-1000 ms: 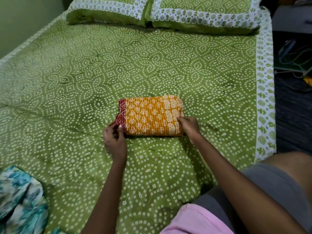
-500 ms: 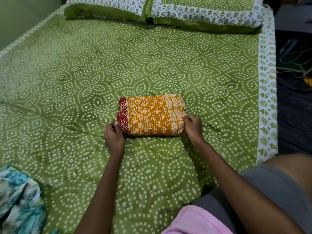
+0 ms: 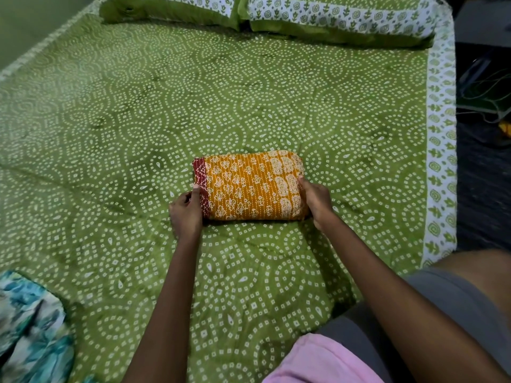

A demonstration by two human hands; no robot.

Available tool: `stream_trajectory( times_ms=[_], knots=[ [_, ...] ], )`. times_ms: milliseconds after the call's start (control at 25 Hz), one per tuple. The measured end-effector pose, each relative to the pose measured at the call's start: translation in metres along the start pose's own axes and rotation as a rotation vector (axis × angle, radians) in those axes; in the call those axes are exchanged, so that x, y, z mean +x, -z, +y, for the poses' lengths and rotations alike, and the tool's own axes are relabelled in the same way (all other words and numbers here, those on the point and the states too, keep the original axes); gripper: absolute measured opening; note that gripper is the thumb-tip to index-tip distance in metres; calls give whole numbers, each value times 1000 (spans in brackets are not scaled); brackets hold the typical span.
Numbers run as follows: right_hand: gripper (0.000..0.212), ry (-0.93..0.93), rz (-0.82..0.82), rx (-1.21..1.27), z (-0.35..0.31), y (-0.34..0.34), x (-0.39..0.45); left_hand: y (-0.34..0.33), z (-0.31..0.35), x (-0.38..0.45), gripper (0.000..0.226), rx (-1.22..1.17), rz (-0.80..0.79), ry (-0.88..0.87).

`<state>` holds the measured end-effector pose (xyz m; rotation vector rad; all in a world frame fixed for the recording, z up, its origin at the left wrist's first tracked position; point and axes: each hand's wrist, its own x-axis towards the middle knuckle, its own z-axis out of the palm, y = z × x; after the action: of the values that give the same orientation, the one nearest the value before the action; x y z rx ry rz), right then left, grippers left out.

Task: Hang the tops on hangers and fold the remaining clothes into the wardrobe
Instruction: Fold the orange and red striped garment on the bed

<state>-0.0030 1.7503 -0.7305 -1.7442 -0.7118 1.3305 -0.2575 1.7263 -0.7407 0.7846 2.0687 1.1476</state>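
The folded garment (image 3: 250, 186), orange with a red border at its left end, lies near the middle of the bed (image 3: 138, 106), well apart from every edge and closer to the right border than the left. A second ago the hands sat at its near corners, the left one tucking the red end; now both have slid up along the short ends and bracket the bundle. The left hand (image 3: 185, 214) presses against the red edge with its thumb and fingers curled at the fabric, and the right hand (image 3: 316, 199) wraps the right end, thumb on top. Whether the fingers reach underneath cannot be told from the head view, since the bundle hides them; it looks like a grasp at each end rather than a flat pat.

The garment itself has barely shifted on the bed and its shape is unchanged: a tight, tidy rectangle. That suggests folding of this piece is finished and the step in hand is the pickup, with the carry to the wardrobe, which is out of view, to follow.

At the near left corner of the bed a teal printed cloth (image 3: 30, 327) lies crumpled, so more remains to be done. The two pillows (image 3: 331, 15) rest along the far edge.
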Motion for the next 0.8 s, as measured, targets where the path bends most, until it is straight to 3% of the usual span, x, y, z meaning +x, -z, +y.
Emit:
stream_trajectory(
  times_ms=[80, 160, 280, 360, 440, 560, 680, 800],
  knots=[
    [41, -26, 10, 9, -1, -1, 2, -3, -1, 3, 79, 58, -9, -5],
    [42, -34, 20, 2, -4, -3, 6, -7, 15, -1, 49, 132, 0, -43],
    [32, 37, 63, -23, -3, -4, 7, -4, 22, -1, 30, 110, 135, -58],
    [30, 152, 141, -208, 6, -2, 6, 4, 18, -8, 29, 116, 178, -92],
    [28, 200, 142, -299, 14, 1, 7, 12, 22, -20, 34, 112, 92, -190],
    [33, 43, 61, -72, 4, 1, 12, 7, 26, -20, 46, 215, -22, -299],
    [32, 67, 50, -70, -1, 0, 15, 4, 9, -23, 47, 492, 6, -373],
    [30, 65, 125, -133, 0, 2, 15, 5, -6, -36, 43, 348, -7, -315]
  ],
)
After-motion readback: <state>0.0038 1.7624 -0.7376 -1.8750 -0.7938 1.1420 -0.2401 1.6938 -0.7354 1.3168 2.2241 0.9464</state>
